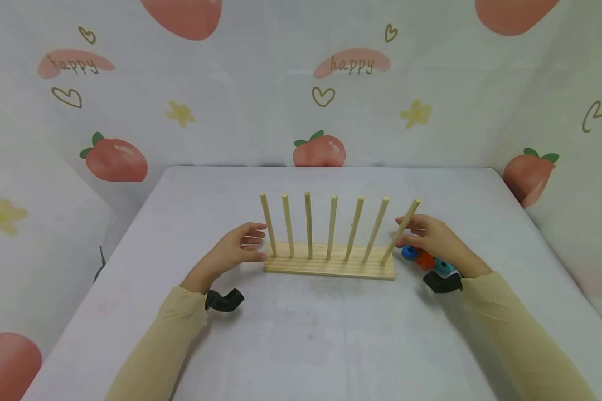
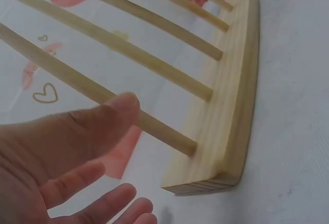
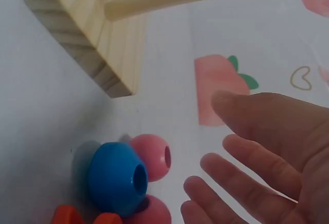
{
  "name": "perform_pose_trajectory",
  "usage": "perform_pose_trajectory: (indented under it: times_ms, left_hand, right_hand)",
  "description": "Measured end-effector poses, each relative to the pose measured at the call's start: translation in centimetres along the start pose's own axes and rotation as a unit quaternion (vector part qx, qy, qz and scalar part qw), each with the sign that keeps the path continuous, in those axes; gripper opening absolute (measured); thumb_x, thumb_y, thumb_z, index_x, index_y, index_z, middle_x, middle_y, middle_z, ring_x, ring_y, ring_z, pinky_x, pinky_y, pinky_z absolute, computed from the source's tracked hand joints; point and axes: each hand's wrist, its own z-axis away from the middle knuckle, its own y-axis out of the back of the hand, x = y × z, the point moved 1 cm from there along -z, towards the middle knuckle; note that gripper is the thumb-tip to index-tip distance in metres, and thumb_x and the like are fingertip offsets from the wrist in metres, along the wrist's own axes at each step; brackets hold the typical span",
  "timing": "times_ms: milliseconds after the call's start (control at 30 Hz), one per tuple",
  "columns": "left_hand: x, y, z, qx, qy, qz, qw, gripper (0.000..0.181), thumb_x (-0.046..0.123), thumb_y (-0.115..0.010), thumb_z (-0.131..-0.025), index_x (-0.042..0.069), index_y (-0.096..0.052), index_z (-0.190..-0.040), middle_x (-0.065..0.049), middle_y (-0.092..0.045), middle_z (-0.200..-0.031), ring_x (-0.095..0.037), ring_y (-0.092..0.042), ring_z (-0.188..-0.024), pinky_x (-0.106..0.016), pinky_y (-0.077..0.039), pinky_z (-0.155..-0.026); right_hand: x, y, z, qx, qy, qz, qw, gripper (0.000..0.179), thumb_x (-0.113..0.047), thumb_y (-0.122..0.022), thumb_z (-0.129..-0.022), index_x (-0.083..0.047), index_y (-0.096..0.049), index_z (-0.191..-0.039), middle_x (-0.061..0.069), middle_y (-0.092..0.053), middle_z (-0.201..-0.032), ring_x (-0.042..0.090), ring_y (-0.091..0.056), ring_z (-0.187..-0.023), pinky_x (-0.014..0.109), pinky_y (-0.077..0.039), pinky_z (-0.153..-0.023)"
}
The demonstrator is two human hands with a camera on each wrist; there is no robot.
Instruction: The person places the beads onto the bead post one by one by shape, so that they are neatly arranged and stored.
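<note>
A wooden rack (image 1: 331,267) with several upright pegs stands in the middle of the table. Beside its left end is my left hand (image 1: 243,245), fingers spread and holding nothing. In the left wrist view, the left thumb (image 2: 121,108) overlaps the end peg (image 2: 169,137); whether they touch I cannot tell. My right hand (image 1: 428,234) hovers by the rack's right end with its fingers apart and nothing in them. Under and near it lie a blue bead (image 3: 115,178), pink beads (image 3: 154,154) and an orange piece (image 1: 425,260). A teal bead (image 1: 443,267) is partly covered by the right wrist.
The white table (image 1: 301,334) carries the rack and beads. Behind it hangs a white cloth (image 1: 261,111) printed with peaches, hearts and flowers. Black wrist mounts (image 1: 224,301) sit on both forearms. A thin dark cord (image 1: 100,264) shows at the table's left edge.
</note>
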Motion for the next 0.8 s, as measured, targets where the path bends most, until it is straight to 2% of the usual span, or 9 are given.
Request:
perform_pose_trajectory:
  times_ms: [133, 233, 467, 600, 800]
  left_hand:
    - [-0.4, -0.2, -0.4, -0.014, 0.006, 0.0, 0.9999, 0.077, 0.006, -0.079, -0.079, 0.0, -0.037, -0.143, -0.023, -0.044, -0.14, -0.039, -0.043, -0.13, -0.048, -0.038, -0.112]
    - [-0.5, -0.5, -0.6, -0.025, 0.024, -0.007, 0.9994, 0.081, 0.006, -0.08, -0.078, -0.002, -0.035, -0.144, -0.024, -0.044, -0.141, -0.038, -0.044, -0.13, -0.045, -0.04, -0.111]
    - [-0.1, -0.9, -1.1, -0.043, 0.054, -0.019, 0.9975, 0.085, 0.003, -0.08, -0.077, -0.004, -0.031, -0.146, -0.025, -0.042, -0.143, -0.039, -0.047, -0.129, -0.043, -0.043, -0.109]
    - [-0.3, -1.1, -1.6, -0.053, 0.053, -0.038, 0.9965, 0.081, -0.001, -0.08, -0.074, -0.008, -0.036, -0.142, -0.026, -0.043, -0.139, -0.038, -0.047, -0.128, -0.04, -0.044, -0.108]
    - [-0.8, -1.4, -2.1, -0.059, 0.036, -0.08, 0.9944, 0.078, -0.005, -0.084, -0.067, -0.009, -0.046, -0.135, -0.025, -0.039, -0.129, -0.036, -0.05, -0.122, -0.036, -0.049, -0.103]
  right_hand:
    - [0.4, 0.0, -0.8, -0.017, 0.01, 0.012, 0.9997, 0.055, -0.031, -0.071, -0.088, -0.001, -0.057, -0.131, 0.027, -0.057, -0.129, 0.048, -0.05, -0.123, 0.062, -0.04, -0.103]
    - [0.8, 0.0, -1.4, -0.028, 0.016, 0.03, 0.999, 0.056, -0.032, -0.075, -0.084, 0.0, -0.06, -0.127, 0.025, -0.062, -0.124, 0.045, -0.054, -0.12, 0.06, -0.043, -0.102]
    - [1.2, 0.1, -2.3, -0.066, 0.032, 0.058, 0.9956, 0.05, -0.03, -0.075, -0.084, 0.001, -0.063, -0.122, 0.019, -0.068, -0.116, 0.037, -0.061, -0.111, 0.056, -0.046, -0.099]
    - [1.5, 0.2, -2.6, -0.085, 0.032, 0.069, 0.9935, 0.046, -0.03, -0.075, -0.084, -0.001, -0.065, -0.12, 0.016, -0.069, -0.114, 0.029, -0.061, -0.106, 0.054, -0.047, -0.098]
    - [1.7, 0.1, -2.9, -0.092, 0.034, 0.089, 0.9913, 0.042, -0.032, -0.076, -0.083, -0.004, -0.069, -0.114, 0.014, -0.069, -0.111, 0.028, -0.06, -0.104, 0.054, -0.046, -0.098]
